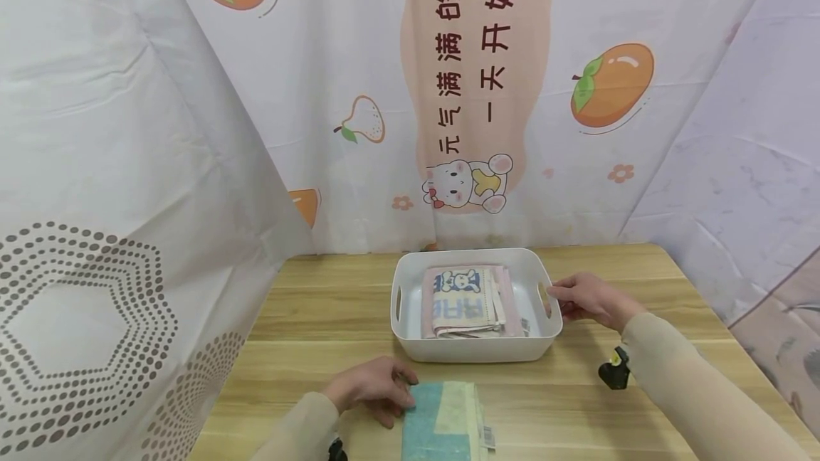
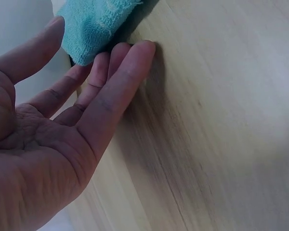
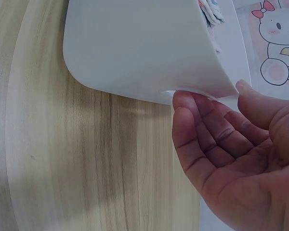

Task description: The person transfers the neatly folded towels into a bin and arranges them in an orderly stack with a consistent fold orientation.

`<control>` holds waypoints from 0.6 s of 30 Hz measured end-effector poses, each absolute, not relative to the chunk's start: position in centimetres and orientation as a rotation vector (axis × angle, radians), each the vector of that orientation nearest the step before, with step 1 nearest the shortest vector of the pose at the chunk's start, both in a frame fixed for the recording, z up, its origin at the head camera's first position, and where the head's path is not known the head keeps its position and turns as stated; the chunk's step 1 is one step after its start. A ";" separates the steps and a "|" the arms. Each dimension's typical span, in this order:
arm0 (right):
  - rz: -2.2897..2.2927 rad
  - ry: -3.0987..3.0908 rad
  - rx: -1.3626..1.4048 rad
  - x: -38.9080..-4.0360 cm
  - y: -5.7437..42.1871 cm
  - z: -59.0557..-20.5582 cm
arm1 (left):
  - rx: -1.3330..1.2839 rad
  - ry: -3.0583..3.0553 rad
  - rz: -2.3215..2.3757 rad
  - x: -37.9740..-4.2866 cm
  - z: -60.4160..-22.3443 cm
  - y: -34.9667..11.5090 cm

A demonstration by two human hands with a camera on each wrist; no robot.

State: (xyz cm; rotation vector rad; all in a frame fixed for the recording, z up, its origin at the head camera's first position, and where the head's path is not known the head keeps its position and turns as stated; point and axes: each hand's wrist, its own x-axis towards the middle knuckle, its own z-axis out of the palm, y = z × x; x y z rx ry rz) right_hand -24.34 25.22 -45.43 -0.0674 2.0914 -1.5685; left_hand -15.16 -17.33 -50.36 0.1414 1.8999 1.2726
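Note:
A white plastic basket [image 1: 474, 351] stands on the table, with folded towels [image 1: 463, 304] stacked inside, the top one cream and blue with a bear print. My right hand [image 1: 591, 299] holds its right end, thumb at the rim and fingers at the handle hole, as the right wrist view shows. Nearer the front lies a folded teal and pale yellow towel [image 1: 442, 422]. Beside its left edge is my left hand [image 1: 374, 388], fingers loosely bent. In the left wrist view the fingertips are at the corner of the teal towel [image 2: 94, 29], with the thumb apart from them.
The wood-grain table [image 1: 320, 311] reaches back to a printed curtain [image 1: 359, 183] with fruit and characters. More patterned cloth [image 1: 96, 162] hangs on the left and right. A dark strap piece [image 1: 613, 370] sits at my right sleeve.

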 end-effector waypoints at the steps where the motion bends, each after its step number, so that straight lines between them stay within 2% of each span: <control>1: -1.567 2.094 -0.060 -24.4 25.2 -45.5 | 0.136 1.909 1.272 -15.1 -50.3 -17.2; 18: -1.554 2.104 -0.040 -24.4 25.4 -45.4 | 0.057 1.988 1.225 -15.0 -50.4 -16.2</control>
